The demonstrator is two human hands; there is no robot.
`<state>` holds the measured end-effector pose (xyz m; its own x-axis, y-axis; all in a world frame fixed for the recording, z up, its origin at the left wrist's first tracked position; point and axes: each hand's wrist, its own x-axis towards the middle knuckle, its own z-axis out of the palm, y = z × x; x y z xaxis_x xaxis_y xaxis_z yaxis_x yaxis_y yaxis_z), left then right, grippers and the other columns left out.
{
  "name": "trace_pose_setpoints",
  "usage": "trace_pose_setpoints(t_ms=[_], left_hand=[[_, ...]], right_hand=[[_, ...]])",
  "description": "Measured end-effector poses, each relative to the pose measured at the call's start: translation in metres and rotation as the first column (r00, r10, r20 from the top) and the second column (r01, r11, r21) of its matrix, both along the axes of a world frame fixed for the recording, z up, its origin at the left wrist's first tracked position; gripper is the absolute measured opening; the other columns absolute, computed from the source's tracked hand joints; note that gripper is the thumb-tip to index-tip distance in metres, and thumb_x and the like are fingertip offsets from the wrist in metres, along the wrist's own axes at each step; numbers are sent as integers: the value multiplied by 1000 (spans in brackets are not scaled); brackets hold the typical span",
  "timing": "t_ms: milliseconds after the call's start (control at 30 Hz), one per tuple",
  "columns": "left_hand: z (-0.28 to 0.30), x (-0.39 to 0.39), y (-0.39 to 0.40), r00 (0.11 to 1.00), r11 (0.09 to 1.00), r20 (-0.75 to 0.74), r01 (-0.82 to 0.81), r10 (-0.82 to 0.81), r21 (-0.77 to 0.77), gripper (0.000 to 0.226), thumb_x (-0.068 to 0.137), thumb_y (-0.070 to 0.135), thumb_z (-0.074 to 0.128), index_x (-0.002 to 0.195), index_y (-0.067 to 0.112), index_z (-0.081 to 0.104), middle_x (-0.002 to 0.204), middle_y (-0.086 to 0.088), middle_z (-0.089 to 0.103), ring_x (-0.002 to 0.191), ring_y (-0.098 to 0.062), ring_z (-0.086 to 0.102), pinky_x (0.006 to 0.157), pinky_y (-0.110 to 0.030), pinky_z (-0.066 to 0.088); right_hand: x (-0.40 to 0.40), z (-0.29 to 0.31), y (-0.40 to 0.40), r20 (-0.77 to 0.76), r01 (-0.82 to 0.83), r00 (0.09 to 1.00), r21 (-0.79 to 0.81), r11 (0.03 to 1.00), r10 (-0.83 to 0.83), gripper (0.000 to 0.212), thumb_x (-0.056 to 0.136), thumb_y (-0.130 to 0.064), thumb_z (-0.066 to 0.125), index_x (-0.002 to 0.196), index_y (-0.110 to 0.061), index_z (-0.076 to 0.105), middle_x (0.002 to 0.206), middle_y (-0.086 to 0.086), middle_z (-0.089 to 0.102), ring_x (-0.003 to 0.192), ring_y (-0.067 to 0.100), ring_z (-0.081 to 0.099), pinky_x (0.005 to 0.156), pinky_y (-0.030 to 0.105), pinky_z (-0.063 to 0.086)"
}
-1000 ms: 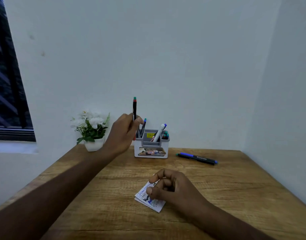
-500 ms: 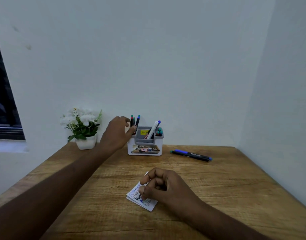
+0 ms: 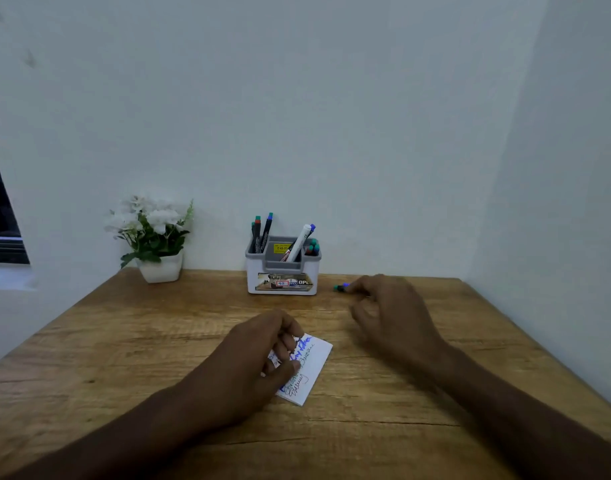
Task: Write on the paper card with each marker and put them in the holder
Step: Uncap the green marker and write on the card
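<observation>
Counting two hands [image 3: 394,306], one card [image 3: 309,367]

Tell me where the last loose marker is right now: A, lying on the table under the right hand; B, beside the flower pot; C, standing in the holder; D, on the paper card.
A: the right hand covers the marker on the table.

The left hand [image 3: 262,355] rests on the paper card [image 3: 309,370], which lies flat on the wooden table [image 3: 124,341] and carries blue and dark handwriting. The right hand [image 3: 390,306] covers a marker [image 3: 339,287] lying on the table just right of the holder [image 3: 283,271]. The holder contains several upright markers. A white flower pot [image 3: 160,268] stands at the rear left.
</observation>
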<state>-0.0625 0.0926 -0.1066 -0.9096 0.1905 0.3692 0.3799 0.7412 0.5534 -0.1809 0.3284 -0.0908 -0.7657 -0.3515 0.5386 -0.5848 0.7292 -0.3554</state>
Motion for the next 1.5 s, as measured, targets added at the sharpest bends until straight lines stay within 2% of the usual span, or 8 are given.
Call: trace_pose_setpoints(t_ms=[67,167,533,800,1067,1267,1367,1500], left_hand=[[-1,-3,-3,1000,1000,-1,14,-14,-18,35,92,23,78,117,37,58,107,18,65,104,-4,63,75,-17,54],[-3,-5,-5,999,999,-27,37,-38,-27,36,91,23,79,118,35,60,109,19,64,105,-5,63,71,-15,54],[1,-3,-2,989,992,-112,86,-96,-90,39,88,21,81,120,34,62,113,22,62,105,-4,62,81,-11,47],[-6,-5,-4,997,999,-70,33,-35,-19,65,88,22,82,141,34,46,125,21,51,111,-1,57,80,-15,56],[3,-1,1,998,1000,-64,-5,3,-31,44,98,58,51,137,37,52,120,20,63,107,3,60,84,-21,55],[0,2,0,996,997,-70,63,-59,45,51,96,55,63,140,30,53,114,21,64,106,1,64,81,-17,55],[3,4,2,990,993,-96,110,-106,42,49,97,68,48,133,35,57,119,24,64,110,3,62,80,-12,52],[5,4,5,987,996,-138,87,-87,-8,26,103,56,45,115,38,59,103,29,63,104,7,60,76,-7,46]], right_hand=[[-22,-3,17,3,208,975,322,924,-220,49,98,-49,62,144,-33,60,132,3,58,118,24,52,101,38,45],[-34,-9,27,69,226,955,459,860,-288,53,102,-62,49,151,-40,49,132,5,42,118,28,44,103,43,44],[-14,-1,22,84,99,987,351,931,-136,20,103,-40,64,117,-27,71,119,1,60,114,21,56,96,36,51],[9,8,3,80,-191,981,253,948,177,9,108,-23,58,110,-25,50,96,-7,67,80,9,56,68,24,37],[35,3,-19,-8,-359,923,343,868,384,12,110,-31,54,105,-28,65,92,-19,64,79,2,56,70,27,49],[56,2,-32,200,-347,860,-446,825,470,35,110,-50,43,97,-39,73,91,-12,74,86,-6,67,72,14,50],[63,5,-38,201,-342,840,-527,778,505,36,110,-55,37,117,-51,72,101,-36,70,94,-18,62,78,16,47],[65,0,-42,303,-321,754,-603,730,582,35,103,-62,44,121,-53,72,110,-25,76,101,0,73,83,28,61]])
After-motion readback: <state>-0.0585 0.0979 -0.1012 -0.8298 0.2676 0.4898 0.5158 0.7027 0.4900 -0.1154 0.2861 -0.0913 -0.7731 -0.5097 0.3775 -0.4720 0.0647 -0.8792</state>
